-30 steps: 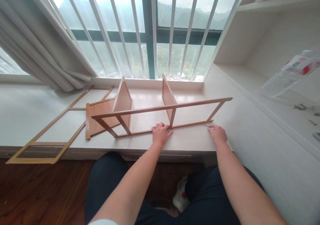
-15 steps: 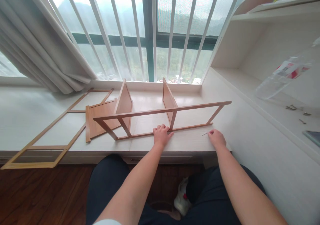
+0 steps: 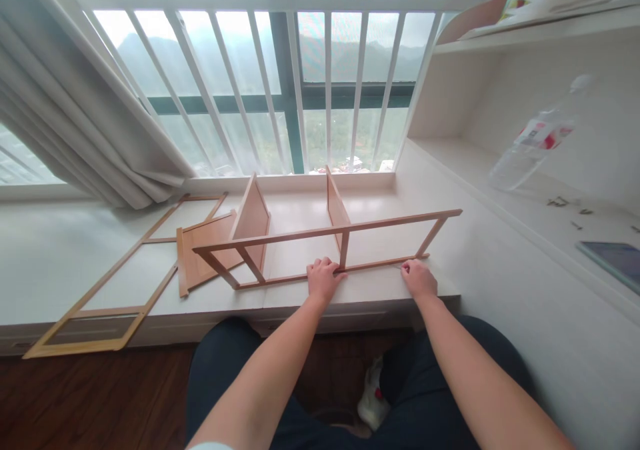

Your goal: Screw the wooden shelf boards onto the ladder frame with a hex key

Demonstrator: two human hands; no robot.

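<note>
Two hands rest at the frame's near rail: left hand point(image 3: 324, 281) curls closed on it beside the middle upright, right hand point(image 3: 418, 279) pinches something thin near its right end. Frame point(image 3: 325, 231) stands on the sill point(image 3: 60, 257), long axis left-right, just ahead of both hands.

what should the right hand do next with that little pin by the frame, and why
Probably guide the pin into the bottom rail of the wooden frame. The right hand pinches something thin at that rail's right end, too small to make out clearly, while the left hand steadies the rail at the middle upright. The frame stands on edge on the ledge, already braced.
</note>
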